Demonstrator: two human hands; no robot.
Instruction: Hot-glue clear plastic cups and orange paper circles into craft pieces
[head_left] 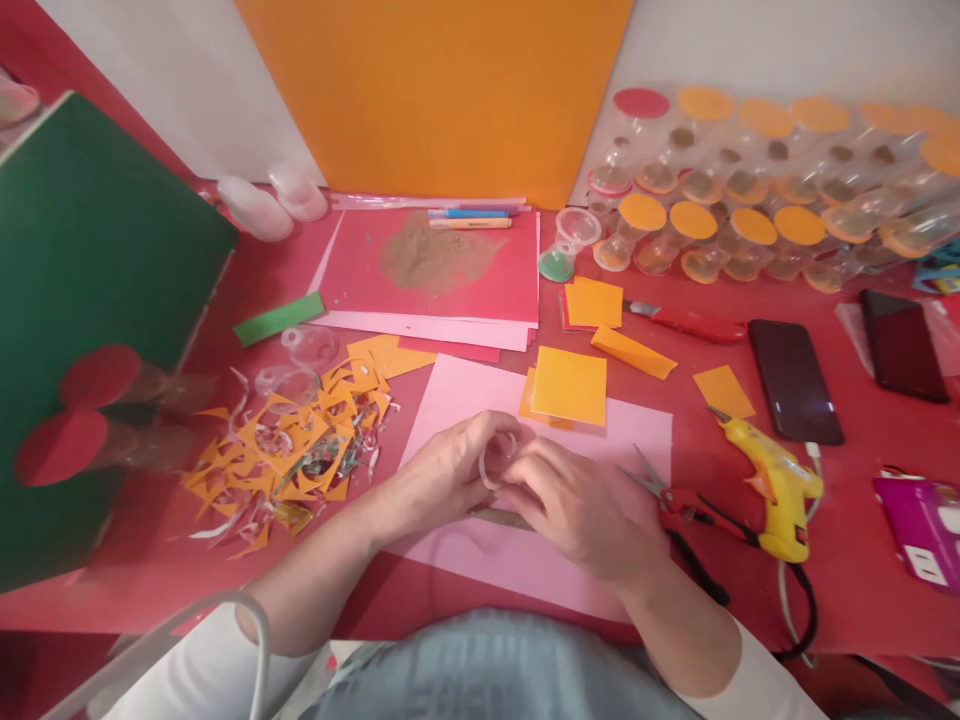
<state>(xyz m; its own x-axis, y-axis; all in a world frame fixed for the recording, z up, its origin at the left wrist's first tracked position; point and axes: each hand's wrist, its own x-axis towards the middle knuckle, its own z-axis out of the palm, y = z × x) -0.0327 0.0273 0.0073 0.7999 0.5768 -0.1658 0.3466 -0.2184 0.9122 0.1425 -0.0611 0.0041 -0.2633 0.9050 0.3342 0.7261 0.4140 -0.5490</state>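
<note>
Both my hands meet over a pink paper sheet (480,395) in front of me. My left hand (450,470) and my right hand (570,500) are closed together on a small clear plastic cup piece (499,460), whose rim shows between the fingers. A thin stick-like strip (499,517) lies on the pink sheet just under my hands. An orange paper square (570,385) rests on the pink sheet just beyond my fingers.
Red scissors (675,500) and a yellow glue gun (780,490) lie right of my hands. Orange scraps (300,450) pile up at left. Sand (435,255) sits on red paper behind. Capped plastic cups (750,190), two phones (795,380), a red cutter (690,322) and a green board (82,290) surround the area.
</note>
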